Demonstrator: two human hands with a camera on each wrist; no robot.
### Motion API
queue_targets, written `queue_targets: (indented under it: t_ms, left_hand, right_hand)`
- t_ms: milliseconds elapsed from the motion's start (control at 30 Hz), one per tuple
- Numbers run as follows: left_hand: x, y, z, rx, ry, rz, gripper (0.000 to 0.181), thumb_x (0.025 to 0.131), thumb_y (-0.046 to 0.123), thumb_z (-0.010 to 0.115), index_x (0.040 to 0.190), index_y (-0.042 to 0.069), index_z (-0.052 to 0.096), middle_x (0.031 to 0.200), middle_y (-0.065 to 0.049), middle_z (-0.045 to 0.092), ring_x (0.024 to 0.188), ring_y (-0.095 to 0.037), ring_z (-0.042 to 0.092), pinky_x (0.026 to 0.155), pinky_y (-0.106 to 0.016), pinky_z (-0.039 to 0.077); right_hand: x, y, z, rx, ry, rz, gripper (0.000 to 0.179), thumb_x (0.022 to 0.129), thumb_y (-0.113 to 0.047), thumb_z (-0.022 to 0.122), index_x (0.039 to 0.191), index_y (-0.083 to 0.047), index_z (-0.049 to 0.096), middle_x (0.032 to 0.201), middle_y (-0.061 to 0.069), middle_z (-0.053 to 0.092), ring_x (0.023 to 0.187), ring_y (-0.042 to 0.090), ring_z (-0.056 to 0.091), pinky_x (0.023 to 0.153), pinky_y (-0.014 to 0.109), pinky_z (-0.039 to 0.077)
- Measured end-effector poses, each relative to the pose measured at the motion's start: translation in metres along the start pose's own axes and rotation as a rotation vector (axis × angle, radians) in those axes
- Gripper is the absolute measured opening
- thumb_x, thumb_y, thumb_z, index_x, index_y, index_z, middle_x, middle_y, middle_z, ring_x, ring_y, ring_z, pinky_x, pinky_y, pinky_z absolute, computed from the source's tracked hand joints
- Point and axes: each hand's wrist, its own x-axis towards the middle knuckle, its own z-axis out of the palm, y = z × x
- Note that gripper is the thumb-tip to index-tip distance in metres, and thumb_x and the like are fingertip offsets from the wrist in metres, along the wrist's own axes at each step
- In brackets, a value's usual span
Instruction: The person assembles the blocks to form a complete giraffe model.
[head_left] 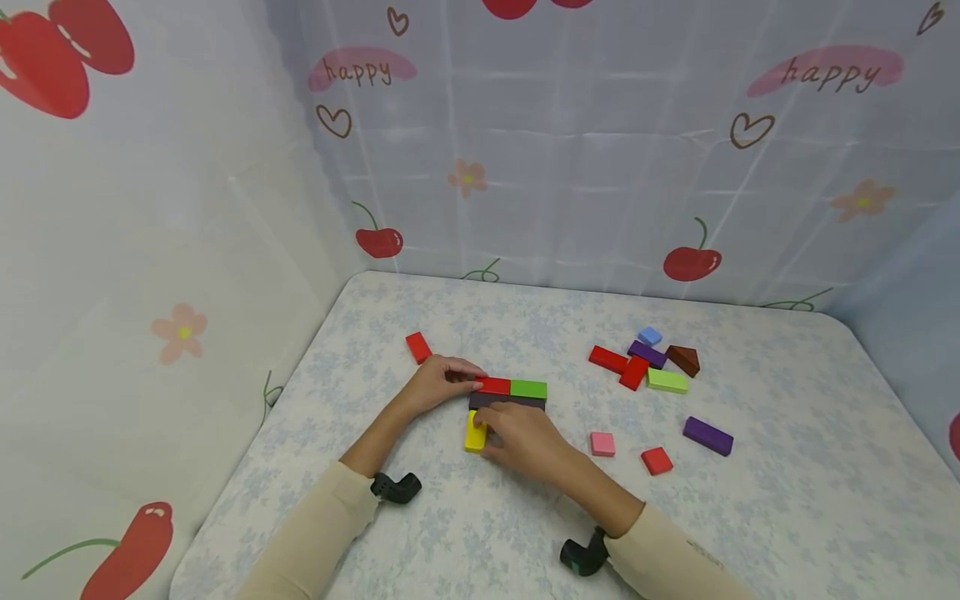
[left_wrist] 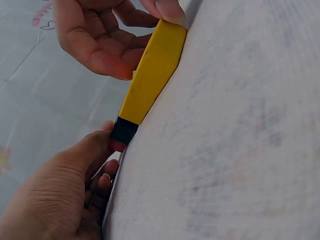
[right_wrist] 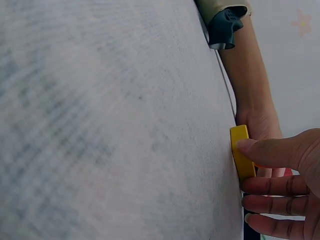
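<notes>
My right hand [head_left: 525, 437] pinches a long yellow block [head_left: 472, 435] between thumb and fingers. The yellow block lies lengthwise toward me, its far end right at the left part of a row of black blocks [head_left: 487, 402]. Behind the black row sit a red block [head_left: 495, 385] and a green block [head_left: 528, 389], side by side. At the red block's left end, my left hand [head_left: 442, 383] holds it with thumb and index finger. In the left wrist view the yellow block [left_wrist: 155, 75], black end and a bit of red line up; the right fingers partly cover the black row.
Another red block [head_left: 418, 347] lies just behind the left hand. To the right is a loose cluster with red, purple, blue, brown and lime blocks [head_left: 667, 382]. Nearer lie a pink block [head_left: 602, 443], a small red block [head_left: 657, 461] and a purple block [head_left: 708, 436]. Patterned curtains border the table.
</notes>
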Motion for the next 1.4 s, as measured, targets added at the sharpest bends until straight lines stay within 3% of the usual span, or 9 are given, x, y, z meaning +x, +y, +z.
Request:
queue_targets:
  t_ms: [200,500,733,1100,1400]
  left_hand:
    - [0.0,-0.001,0.0,-0.009,0.001,-0.001,0.021,0.091,0.027,0.078,0.112,0.025,0.08,0.108,0.009,0.075,0.087,-0.016,0.065,0.074,-0.027,0.053]
    - [0.0,0.0,0.001,-0.007,0.005,-0.009,0.02,0.091,0.029,0.078,0.111,0.027,0.08,0.106,0.01,0.075,0.086,-0.017,0.065,0.073,-0.028,0.053]
    - [0.0,0.001,0.002,0.005,0.002,-0.009,0.021,0.091,0.026,0.078,0.112,0.025,0.08,0.107,0.01,0.075,0.086,-0.016,0.065,0.073,-0.028,0.054]
    - [-0.001,0.001,0.001,0.003,0.012,0.012,0.021,0.091,0.025,0.079,0.112,0.025,0.08,0.106,0.01,0.075,0.086,-0.014,0.065,0.074,-0.03,0.055]
    - [-0.001,0.002,0.001,0.005,0.011,0.009,0.021,0.091,0.026,0.079,0.112,0.024,0.08,0.106,0.009,0.075,0.088,-0.015,0.064,0.075,-0.028,0.053]
  right_hand:
    - [0.003,-0.002,-0.001,-0.004,0.002,-0.004,0.041,0.083,-0.031,0.087,0.118,-0.015,0.072,0.11,-0.002,0.072,0.096,0.014,0.066,0.083,0.032,0.056]
    - [0.004,-0.003,0.001,-0.009,0.027,0.008,0.039,0.082,-0.029,0.087,0.115,-0.015,0.072,0.105,-0.003,0.072,0.089,0.012,0.065,0.074,0.028,0.055]
    - [-0.004,-0.006,-0.007,-0.023,-0.012,0.052,0.037,0.086,-0.033,0.083,0.117,-0.014,0.075,0.108,-0.001,0.072,0.093,0.014,0.067,0.077,0.032,0.057]
    - [-0.05,0.008,-0.056,0.084,0.09,0.145,0.038,0.088,-0.032,0.082,0.119,-0.014,0.073,0.107,0.002,0.074,0.09,0.016,0.068,0.074,0.037,0.057]
    - [-0.102,0.033,-0.093,0.028,0.223,0.218,0.036,0.087,-0.033,0.082,0.118,-0.016,0.074,0.106,-0.002,0.075,0.082,0.012,0.067,0.059,0.022,0.05]
